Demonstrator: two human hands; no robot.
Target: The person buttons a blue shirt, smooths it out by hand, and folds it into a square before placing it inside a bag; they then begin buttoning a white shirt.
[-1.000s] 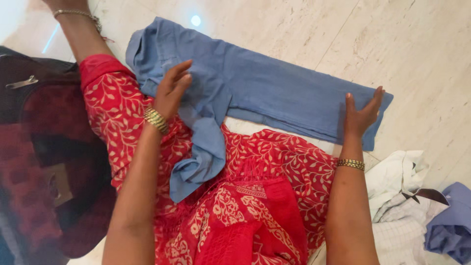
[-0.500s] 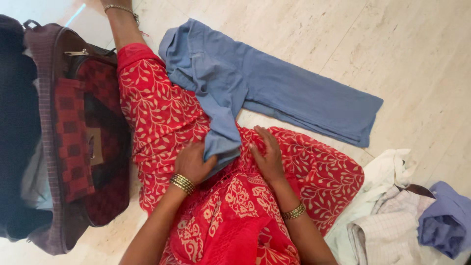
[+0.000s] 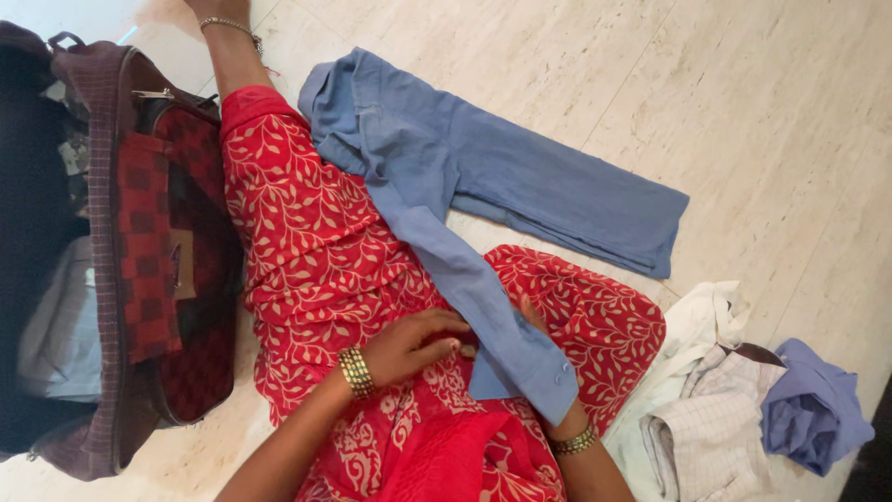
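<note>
A blue shirt point(image 3: 520, 177) lies folded lengthwise on the pale floor, one long sleeve point(image 3: 465, 279) stretched toward me across my red patterned lap point(image 3: 316, 251). My left hand point(image 3: 418, 344) pinches the sleeve near its cuff, a gold bangle at the wrist. Mostly hidden beneath the sleeve's cuff, my right hand point(image 3: 539, 325) holds it from below.
An open maroon checked bag point(image 3: 149, 270) with clothes inside stands at the left. At the lower right a heap of clothes lies on the floor: white fabric point(image 3: 697, 325), a checked shirt point(image 3: 706, 428) and a crumpled blue garment point(image 3: 813, 414). My bare foot with an anklet point(image 3: 228, 23) reaches the top edge.
Both hands left the spread shirt, came to my lap and took the sleeve. It is now pulled out straight toward me. The view shifted right, showing more of the bag.
</note>
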